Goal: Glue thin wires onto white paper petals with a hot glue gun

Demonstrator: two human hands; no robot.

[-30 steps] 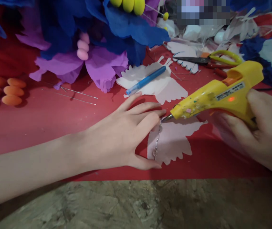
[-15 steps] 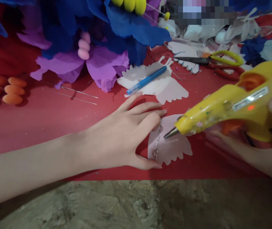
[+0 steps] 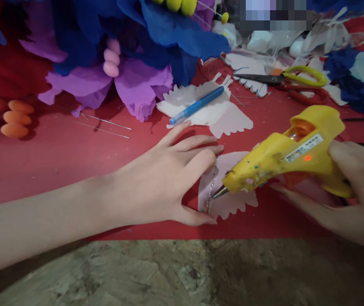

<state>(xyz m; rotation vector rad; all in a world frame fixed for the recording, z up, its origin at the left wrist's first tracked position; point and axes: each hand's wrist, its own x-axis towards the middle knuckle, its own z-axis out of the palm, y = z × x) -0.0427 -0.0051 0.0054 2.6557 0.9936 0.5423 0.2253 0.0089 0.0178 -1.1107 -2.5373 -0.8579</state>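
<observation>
My left hand [image 3: 185,174] lies open, fingers spread, on the left edge of a pale pink paper piece [image 3: 242,196] with a scalloped border. Its thumb touches near the bottom edge and its fingertips near the top. Between them a thin, twisted, glossy strand [image 3: 213,180], perhaps wire with glue on it, crosses the paper from top to bottom. My right hand [image 3: 357,187] grips a yellow hot glue gun [image 3: 274,157] with a lit orange light. The gun's metal nozzle [image 3: 219,192] meets the lower part of the strand.
Behind my left hand a blue pen [image 3: 197,105] rests on white scalloped paper cutouts [image 3: 229,121]. Scissors [image 3: 303,76] lie at the back right. Thin wires [image 3: 105,121], orange egg-shaped pieces [image 3: 16,123] and purple and blue paper petals [image 3: 137,87] occupy the left and back of the red surface [image 3: 156,227].
The glue gun in my right hand has moved left and down, bringing its nozzle from the middle of the paper to the strand. My left hand has stayed in place.
</observation>
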